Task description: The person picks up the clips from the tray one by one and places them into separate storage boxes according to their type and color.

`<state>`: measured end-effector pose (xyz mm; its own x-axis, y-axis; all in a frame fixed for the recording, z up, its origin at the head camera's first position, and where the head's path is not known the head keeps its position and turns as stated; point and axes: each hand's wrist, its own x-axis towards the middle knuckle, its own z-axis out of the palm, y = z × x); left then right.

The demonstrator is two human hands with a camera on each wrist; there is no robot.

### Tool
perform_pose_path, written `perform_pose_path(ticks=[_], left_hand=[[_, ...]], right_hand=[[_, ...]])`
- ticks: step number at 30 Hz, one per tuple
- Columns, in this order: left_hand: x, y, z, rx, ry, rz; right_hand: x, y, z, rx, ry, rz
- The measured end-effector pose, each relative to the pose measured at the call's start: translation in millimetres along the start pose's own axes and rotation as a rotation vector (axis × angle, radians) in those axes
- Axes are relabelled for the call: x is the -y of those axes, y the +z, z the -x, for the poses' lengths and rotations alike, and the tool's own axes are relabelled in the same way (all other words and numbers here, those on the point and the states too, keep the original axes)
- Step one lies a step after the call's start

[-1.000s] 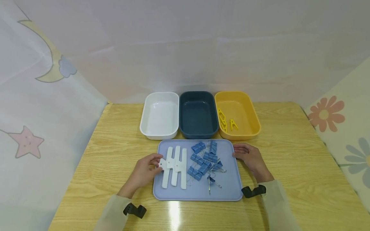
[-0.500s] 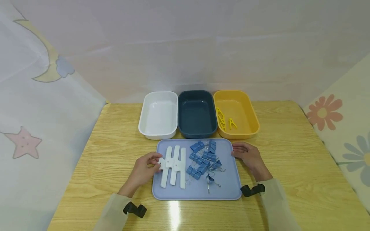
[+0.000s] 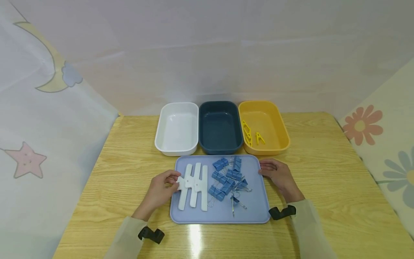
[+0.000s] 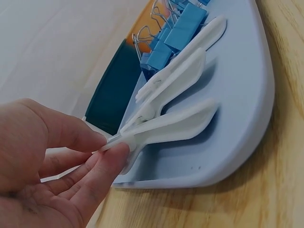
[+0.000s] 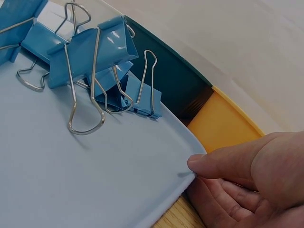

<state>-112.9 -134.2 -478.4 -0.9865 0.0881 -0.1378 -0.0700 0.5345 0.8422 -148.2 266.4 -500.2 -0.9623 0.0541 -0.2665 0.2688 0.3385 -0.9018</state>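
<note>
In the head view, a pale blue tray [image 3: 257,210] lies in front of me. Three white bag clips [image 3: 204,196] rest side by side on its left half, overlapping at their tabs. My left hand [image 3: 161,189] pinches the tab of the leftmost bag clip [image 3: 183,199] between thumb and fingertips; the left wrist view shows the grip [image 4: 71,161] closely. On the tray's right half lies a heap of blue binder clips [image 3: 228,185] with wire handles. My right hand [image 3: 276,176] grips the tray's right rim, thumb on top [image 5: 209,162] and fingers curled below the outer edge.
Behind the tray three bins stand in a row: a white bin [image 3: 176,147], a dark teal bin [image 3: 221,145] and a yellow bin [image 3: 281,144]. Several yellow clothespins [image 3: 247,133] lie in the yellow one. A wooden table [image 3: 123,162] carries everything, with a pale cloth backdrop behind.
The head view has shifted slightly. The lower end of the leftmost bag clip has swung a little to the left in my left hand's pinch. My right hand keeps its place at the rim.
</note>
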Motion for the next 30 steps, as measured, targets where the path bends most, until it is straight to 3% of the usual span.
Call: perform_pose_path(ticks=[30], left_hand=[[-3.1, -11.6, 2.5, -0.012, -0.004, 0.011]], right_hand=[[1.4, -0.2, 0.4, 0.006, 0.024, 0.002]])
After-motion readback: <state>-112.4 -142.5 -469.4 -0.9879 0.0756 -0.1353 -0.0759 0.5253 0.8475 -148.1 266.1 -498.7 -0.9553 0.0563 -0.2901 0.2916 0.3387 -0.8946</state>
